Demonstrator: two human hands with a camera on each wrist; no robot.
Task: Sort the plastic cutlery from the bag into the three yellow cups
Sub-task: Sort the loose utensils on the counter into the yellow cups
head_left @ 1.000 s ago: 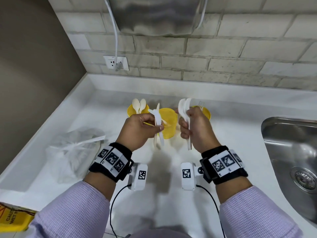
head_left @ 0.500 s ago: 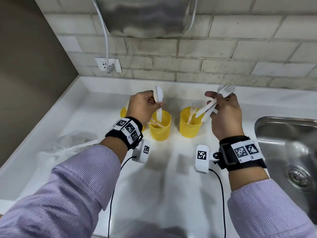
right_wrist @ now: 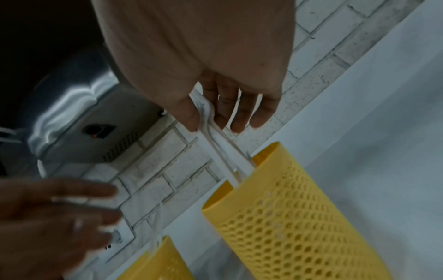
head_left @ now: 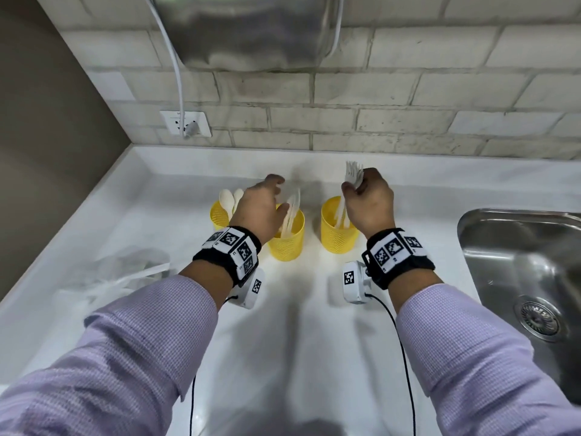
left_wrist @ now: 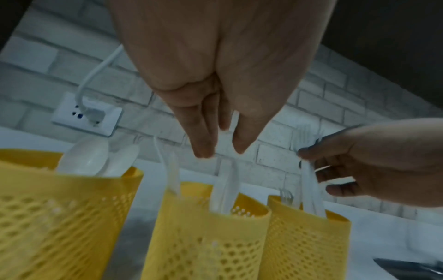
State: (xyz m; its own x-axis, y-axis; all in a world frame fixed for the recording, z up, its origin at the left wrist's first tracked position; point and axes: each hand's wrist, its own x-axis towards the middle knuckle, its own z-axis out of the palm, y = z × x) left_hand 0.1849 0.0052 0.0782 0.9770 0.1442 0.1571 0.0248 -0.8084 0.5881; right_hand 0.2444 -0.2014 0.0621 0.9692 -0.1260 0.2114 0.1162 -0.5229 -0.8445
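Three yellow mesh cups stand in a row: the left cup [head_left: 220, 215] holds white spoons [head_left: 231, 198], the middle cup [head_left: 287, 243] white knives [head_left: 290, 215], the right cup [head_left: 338, 237] forks. My left hand [head_left: 261, 206] hovers over the middle cup with straight fingers [left_wrist: 203, 144] just above the knives [left_wrist: 225, 185], holding nothing. My right hand [head_left: 367, 199] pinches a bunch of white forks [head_left: 353, 174] between thumb and fingers [right_wrist: 189, 117], tines up. The forks' handles [right_wrist: 225, 149] reach into the right cup [right_wrist: 287, 208]. The clear plastic bag [head_left: 119, 272] lies crumpled at the left.
A steel sink [head_left: 518, 262] is set into the white counter at the right. On the brick back wall are a socket [head_left: 185, 122] with a plugged cable and a metal dryer [head_left: 251, 33]. A brown side wall closes off the left.
My left hand has let the knives go into the middle cup and spread its fingers. My right hand has turned the forks upright and lowered their handles into the right cup.
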